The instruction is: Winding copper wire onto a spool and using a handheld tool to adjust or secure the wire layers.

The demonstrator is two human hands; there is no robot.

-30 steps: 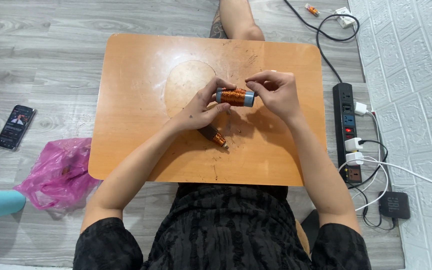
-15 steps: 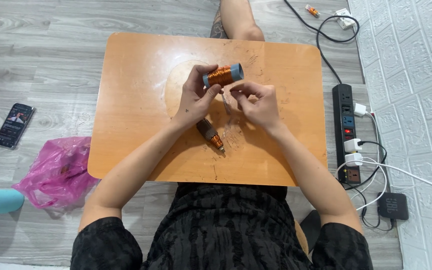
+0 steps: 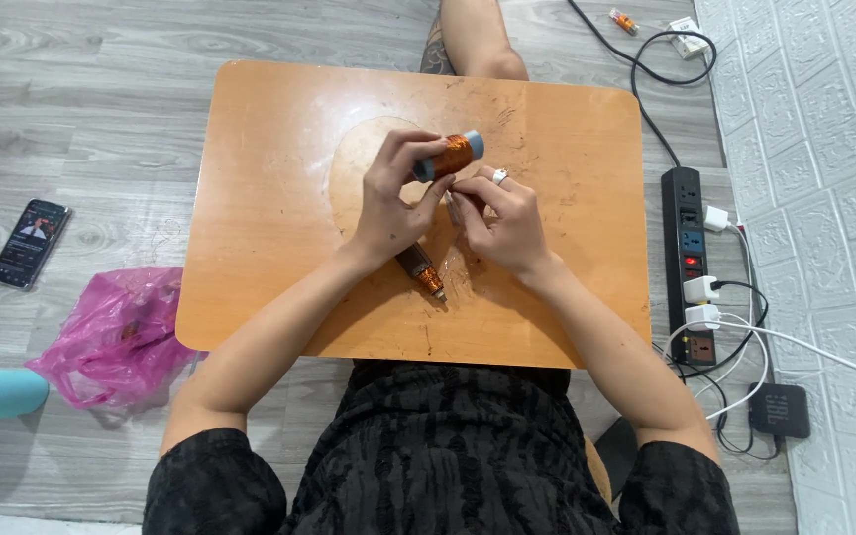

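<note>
Looking past our fingers, we see a small brown-and-copper cylinder (image 3: pixel 420 269) lying on the wooden surface (image 3: pixel 269 198) just below our left hand (image 3: pixel 388 213), near the wrist. A black power strip (image 3: pixel 688 263) with white plugs lies on the floor well to the right of our right hand (image 3: pixel 502 223), and a black adapter (image 3: pixel 781 409) sits below it. Far to the left of our fingers there are a phone (image 3: pixel 30 243) and a crumpled pink plastic bag (image 3: pixel 116 332).

Both forearms come up from the bottom and the hands meet at the middle of the surface. Our left fingers pinch a spool of copper wire (image 3: pixel 453 156) with blue-grey ends, raised and tilted. Our right fingers are pressed together just under the spool; what they pinch is too thin to tell. A ring (image 3: pixel 499 176) is on one right finger.
</note>
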